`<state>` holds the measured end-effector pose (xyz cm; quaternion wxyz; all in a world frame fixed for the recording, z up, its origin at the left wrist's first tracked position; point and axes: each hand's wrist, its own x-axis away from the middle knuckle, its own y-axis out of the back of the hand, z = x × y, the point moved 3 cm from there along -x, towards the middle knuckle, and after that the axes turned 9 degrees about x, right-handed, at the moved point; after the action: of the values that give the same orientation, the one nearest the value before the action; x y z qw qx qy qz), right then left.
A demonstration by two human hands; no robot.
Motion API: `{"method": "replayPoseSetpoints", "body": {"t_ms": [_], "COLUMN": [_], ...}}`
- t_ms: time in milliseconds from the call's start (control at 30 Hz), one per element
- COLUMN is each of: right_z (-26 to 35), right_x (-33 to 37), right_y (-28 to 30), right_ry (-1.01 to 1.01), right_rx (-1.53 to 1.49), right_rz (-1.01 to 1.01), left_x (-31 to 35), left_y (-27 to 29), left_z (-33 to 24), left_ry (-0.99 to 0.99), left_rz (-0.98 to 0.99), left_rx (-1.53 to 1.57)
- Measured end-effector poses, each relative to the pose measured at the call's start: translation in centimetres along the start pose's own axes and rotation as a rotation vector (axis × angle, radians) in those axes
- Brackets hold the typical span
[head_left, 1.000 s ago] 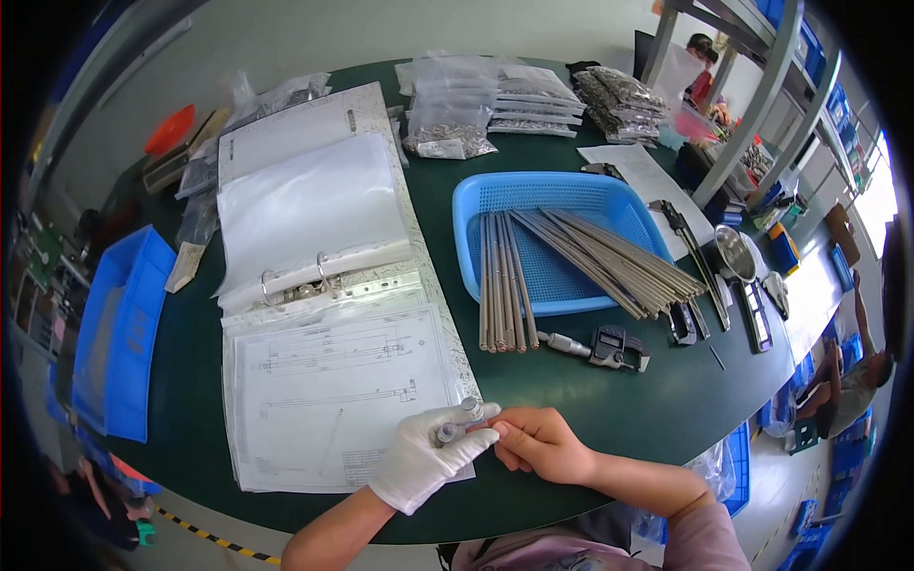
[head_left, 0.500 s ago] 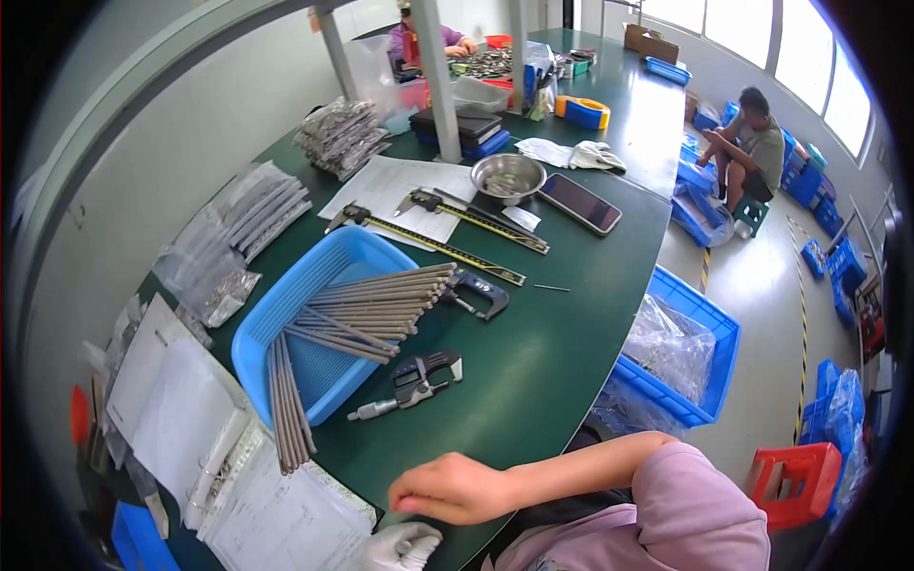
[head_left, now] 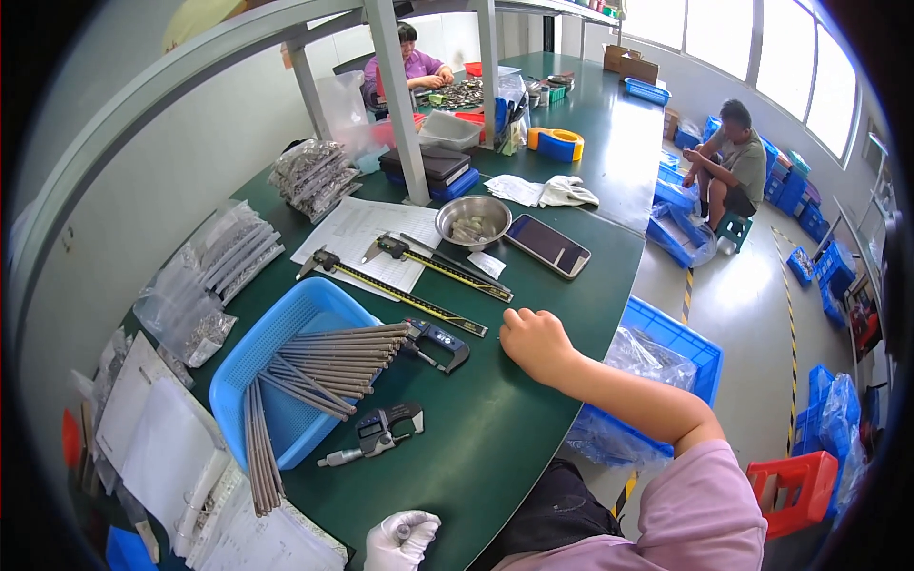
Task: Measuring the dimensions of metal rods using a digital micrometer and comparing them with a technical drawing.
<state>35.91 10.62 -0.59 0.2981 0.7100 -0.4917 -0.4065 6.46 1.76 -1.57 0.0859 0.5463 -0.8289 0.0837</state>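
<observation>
My right hand (head_left: 535, 344), bare, is on the green table with its fingers curled down over a thin metal pin (head_left: 498, 337); only the pin's tip shows beside them. At the table's near edge my left hand (head_left: 402, 544), in a white glove, is curled closed; what lies within its fingers cannot be made out. Left of my right hand are two digital calipers (head_left: 409, 297) and a micrometer (head_left: 440, 344). A second micrometer (head_left: 376, 433) lies nearer. Many long grey rods (head_left: 333, 362) rest in and across the rim of a blue basket (head_left: 228, 381).
A metal bowl (head_left: 473, 221) and a phone (head_left: 548, 246) stand beyond my right hand. An open binder (head_left: 181, 428) lies at the left, near bagged parts (head_left: 228, 252). Past the right table edge is a blue crate (head_left: 705, 357). Two people sit farther off.
My right hand has reached forward from near the gloved left hand to the thin pin. The view has shifted, so the table's things appear lower and farther left.
</observation>
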Motion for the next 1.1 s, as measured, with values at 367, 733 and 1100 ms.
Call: {"method": "replayPoseSetpoints", "body": {"t_ms": [367,733,1100], "right_z": [6.5,12.8,12.9], "right_x": [1.3,2.6,1.3], "right_y": [7.5,9.5,8.1], "right_ry": [0.000,0.163,0.481], "right_rx": [-1.649,-1.966,-1.869], "right_rz": [0.139,0.250,0.302], "left_x": [-1.0,-0.2,-0.5], "left_y": [-0.1,0.3,0.0], "left_z": [-0.1,0.3,-0.1], "left_ry": [0.148,0.040,0.040], "left_rz": [-0.077,-0.091,-0.016], "left_rx": [0.068,0.035,0.123]}}
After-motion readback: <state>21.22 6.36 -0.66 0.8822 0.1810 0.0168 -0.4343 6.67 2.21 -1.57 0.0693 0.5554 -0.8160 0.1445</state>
